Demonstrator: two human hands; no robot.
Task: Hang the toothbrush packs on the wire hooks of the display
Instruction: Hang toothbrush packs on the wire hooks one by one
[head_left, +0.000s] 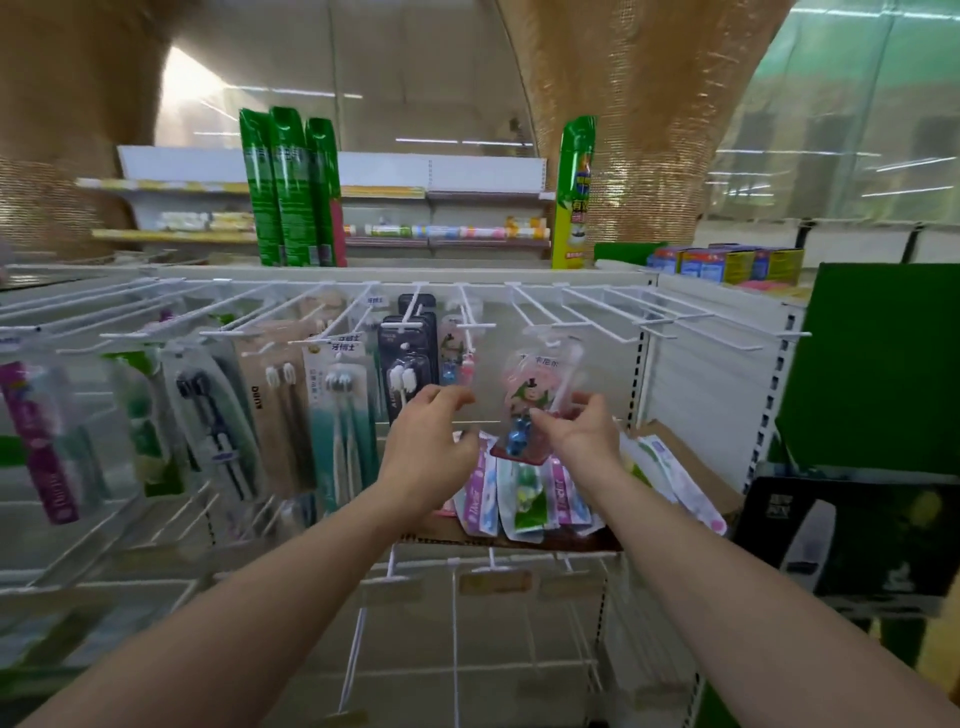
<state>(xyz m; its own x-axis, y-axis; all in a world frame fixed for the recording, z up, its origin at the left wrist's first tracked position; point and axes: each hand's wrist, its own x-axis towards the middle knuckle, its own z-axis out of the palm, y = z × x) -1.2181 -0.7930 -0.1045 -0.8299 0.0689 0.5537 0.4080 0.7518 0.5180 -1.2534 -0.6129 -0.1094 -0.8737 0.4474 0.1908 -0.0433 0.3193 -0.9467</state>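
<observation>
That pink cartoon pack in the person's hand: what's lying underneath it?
Below the pink cartoon pack, held by the right hand, loose toothbrush packs lie piled in a cardboard box. The hands and the pack cover part of the pile.

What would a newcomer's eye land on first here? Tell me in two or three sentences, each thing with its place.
First, the pink cartoon toothbrush pack at centre, held up by the right hand just under an empty wire hook, with the left hand open beside it. Next, the tall green spray cans standing on the top shelf, upper left. Below the hands, loose packs lie piled in a cardboard box.
</observation>
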